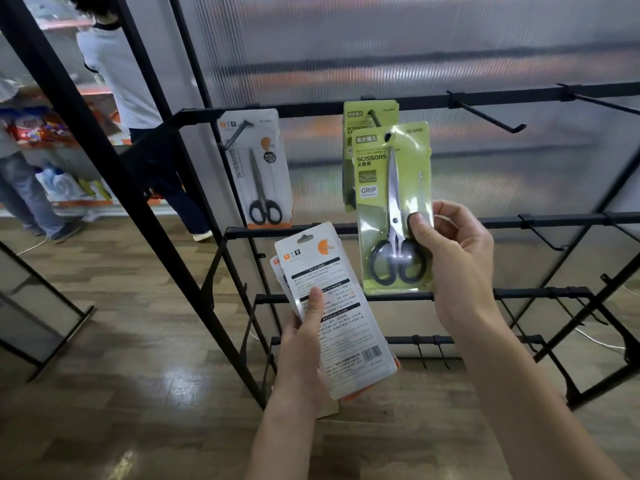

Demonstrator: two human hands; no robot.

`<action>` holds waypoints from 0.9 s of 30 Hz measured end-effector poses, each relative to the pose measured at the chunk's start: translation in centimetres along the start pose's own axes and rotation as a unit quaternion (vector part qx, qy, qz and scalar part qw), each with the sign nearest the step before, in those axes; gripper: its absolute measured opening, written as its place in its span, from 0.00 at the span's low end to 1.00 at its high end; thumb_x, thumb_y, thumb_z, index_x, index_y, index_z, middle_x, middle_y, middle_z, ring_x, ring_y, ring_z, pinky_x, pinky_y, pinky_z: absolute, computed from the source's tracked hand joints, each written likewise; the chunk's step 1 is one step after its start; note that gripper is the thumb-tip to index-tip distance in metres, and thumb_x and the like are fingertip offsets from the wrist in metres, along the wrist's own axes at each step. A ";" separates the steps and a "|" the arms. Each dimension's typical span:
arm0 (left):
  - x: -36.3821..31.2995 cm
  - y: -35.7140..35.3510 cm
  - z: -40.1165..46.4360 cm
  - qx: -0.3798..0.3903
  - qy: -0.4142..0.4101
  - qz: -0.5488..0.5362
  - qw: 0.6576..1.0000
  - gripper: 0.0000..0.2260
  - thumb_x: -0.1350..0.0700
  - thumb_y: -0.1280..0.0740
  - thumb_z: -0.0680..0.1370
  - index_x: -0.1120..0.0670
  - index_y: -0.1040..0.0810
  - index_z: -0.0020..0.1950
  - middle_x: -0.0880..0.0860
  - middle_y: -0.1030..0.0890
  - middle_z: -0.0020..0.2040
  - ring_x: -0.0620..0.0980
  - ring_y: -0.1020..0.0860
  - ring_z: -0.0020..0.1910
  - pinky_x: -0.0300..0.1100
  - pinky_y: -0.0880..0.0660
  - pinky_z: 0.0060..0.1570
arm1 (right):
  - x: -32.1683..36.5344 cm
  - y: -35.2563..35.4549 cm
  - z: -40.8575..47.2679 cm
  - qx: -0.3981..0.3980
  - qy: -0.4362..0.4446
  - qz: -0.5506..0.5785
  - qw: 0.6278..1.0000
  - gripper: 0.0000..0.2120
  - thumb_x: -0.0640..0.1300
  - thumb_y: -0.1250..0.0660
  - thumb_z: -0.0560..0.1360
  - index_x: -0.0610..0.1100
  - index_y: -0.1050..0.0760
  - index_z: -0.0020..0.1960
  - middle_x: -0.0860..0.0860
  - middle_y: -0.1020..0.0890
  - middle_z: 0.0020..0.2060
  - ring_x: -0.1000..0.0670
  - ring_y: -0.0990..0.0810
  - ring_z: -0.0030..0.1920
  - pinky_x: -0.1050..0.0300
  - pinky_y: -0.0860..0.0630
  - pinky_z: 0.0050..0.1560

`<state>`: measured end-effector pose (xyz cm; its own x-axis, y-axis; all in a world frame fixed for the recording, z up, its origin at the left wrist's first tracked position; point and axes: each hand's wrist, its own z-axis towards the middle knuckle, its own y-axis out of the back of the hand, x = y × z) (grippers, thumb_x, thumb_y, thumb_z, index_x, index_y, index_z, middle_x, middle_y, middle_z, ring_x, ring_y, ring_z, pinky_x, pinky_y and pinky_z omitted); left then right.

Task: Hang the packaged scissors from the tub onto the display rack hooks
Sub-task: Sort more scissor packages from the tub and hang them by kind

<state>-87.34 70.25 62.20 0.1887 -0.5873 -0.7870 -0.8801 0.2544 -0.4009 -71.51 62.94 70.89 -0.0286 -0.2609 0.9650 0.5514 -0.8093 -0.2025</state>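
Head view — right hand point(450, 261) pinching green scissors pack point(393, 209)

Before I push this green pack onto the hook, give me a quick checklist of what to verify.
1. Right hand grips the green scissors pack firmly: ok.
2. Pack's hang hole lined up on the middle hook: cannot tell, the hook tip is hidden.
3. Hook has room beyond the hung green pack: cannot tell.
4. Left hand holds the white packs securely: ok.
5. Pack upright, printed side facing out: ok.
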 end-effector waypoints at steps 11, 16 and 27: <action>-0.5 -1.7 1.2 0.018 -0.016 -0.014 1.000 0.22 0.44 0.28 0.77 0.52 0.19 0.68 0.54 0.11 0.56 0.55 0.12 0.56 0.56 0.19 0.56 | -1.3 -2.0 6.7 0.006 -0.097 0.003 0.995 0.07 0.41 0.28 0.79 0.42 0.22 0.56 0.48 0.15 0.45 0.51 0.15 0.41 0.54 0.18 0.43; -0.9 -2.1 1.4 0.030 -0.037 -0.007 0.999 0.24 0.43 0.28 0.75 0.51 0.19 0.69 0.54 0.11 0.58 0.54 0.13 0.57 0.56 0.19 0.58 | -2.0 -3.7 10.9 -0.034 -0.127 -0.013 0.991 0.09 0.45 0.23 0.76 0.44 0.20 0.53 0.47 0.13 0.46 0.47 0.13 0.47 0.43 0.16 0.56; -1.3 -2.4 1.6 0.045 -0.046 0.007 0.998 0.23 0.43 0.27 0.73 0.50 0.18 0.66 0.55 0.12 0.59 0.56 0.13 0.59 0.59 0.20 0.61 | -2.5 -4.2 13.2 -0.092 -0.161 -0.075 0.980 0.20 0.52 0.22 0.73 0.44 0.22 0.58 0.49 0.17 0.52 0.54 0.23 0.42 0.61 0.31 0.37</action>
<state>-84.81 71.67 63.43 0.2204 -0.5112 -0.8307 -0.8407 0.3324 -0.4276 -62.76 73.96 71.55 0.1835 0.0237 0.9827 0.4006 -0.9147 -0.0527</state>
